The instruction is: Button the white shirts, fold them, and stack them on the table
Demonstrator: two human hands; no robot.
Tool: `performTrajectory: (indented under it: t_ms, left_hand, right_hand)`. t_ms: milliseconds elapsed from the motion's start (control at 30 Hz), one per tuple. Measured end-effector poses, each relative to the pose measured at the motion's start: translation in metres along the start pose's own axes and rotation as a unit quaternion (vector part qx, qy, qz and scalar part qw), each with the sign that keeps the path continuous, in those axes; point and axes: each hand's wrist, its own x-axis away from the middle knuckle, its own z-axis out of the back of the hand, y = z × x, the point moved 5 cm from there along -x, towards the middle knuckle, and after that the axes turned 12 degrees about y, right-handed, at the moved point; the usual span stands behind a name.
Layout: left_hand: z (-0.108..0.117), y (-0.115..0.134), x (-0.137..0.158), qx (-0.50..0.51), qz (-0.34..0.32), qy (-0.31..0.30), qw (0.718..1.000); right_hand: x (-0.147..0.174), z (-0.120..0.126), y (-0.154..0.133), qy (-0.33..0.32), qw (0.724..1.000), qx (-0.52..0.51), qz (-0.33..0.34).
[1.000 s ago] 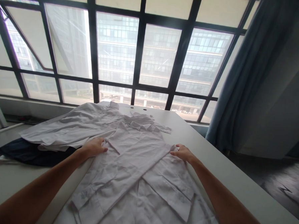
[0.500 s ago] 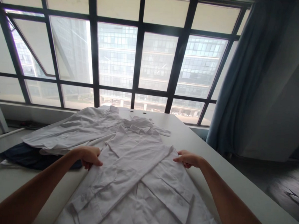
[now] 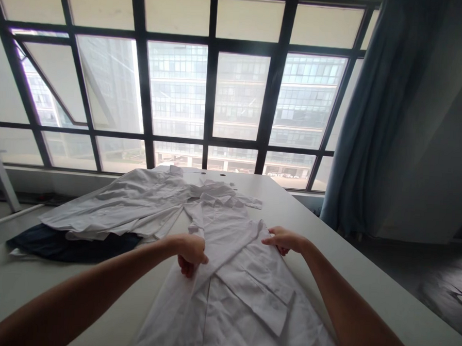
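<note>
A white collared shirt (image 3: 232, 219) lies lengthwise before me, its collar toward the window and its sleeves laid across the body. My left hand (image 3: 191, 251) is closed on the shirt's left side, which is drawn inward over the front. Thumb and fingers of my right hand (image 3: 284, 240) pinch the shirt's right edge near the shoulder. To the left, more white shirts (image 3: 113, 203) lie loosely spread on top of a dark navy garment (image 3: 72, 244). The lower end of the shirt I hold runs past the bottom of the view.
The white table (image 3: 350, 267) reaches forward to a large black-framed window (image 3: 208, 89). A blue-grey curtain (image 3: 364, 149) hangs at the right. A white metal leg (image 3: 4, 179) stands beyond the table on the left.
My left hand has moved right, bringing the shirt's left side inward over the front. My right hand stays near the same edge. The view has shifted slightly.
</note>
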Motion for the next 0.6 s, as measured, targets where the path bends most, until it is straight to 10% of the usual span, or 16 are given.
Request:
performTrajectory:
  t_ms: [300, 433, 600]
  left_hand:
    - [-0.002, -0.016, -0.004, 0.13, -0.179, 0.131, 0.966]
    - [0.011, -0.029, 0.005, 0.032, -0.373, 0.294, 0.879]
    - [0.008, -0.025, -0.002, -0.115, -0.398, 0.356, 0.837]
  right_hand:
    - [0.024, -0.003, -0.001, -0.099, 0.992, 0.06, -0.05]
    - [0.032, -0.008, -0.013, -0.15, 0.988, 0.026, -0.039]
    - [0.033, -0.019, -0.034, -0.139, 0.99, -0.021, -0.015]
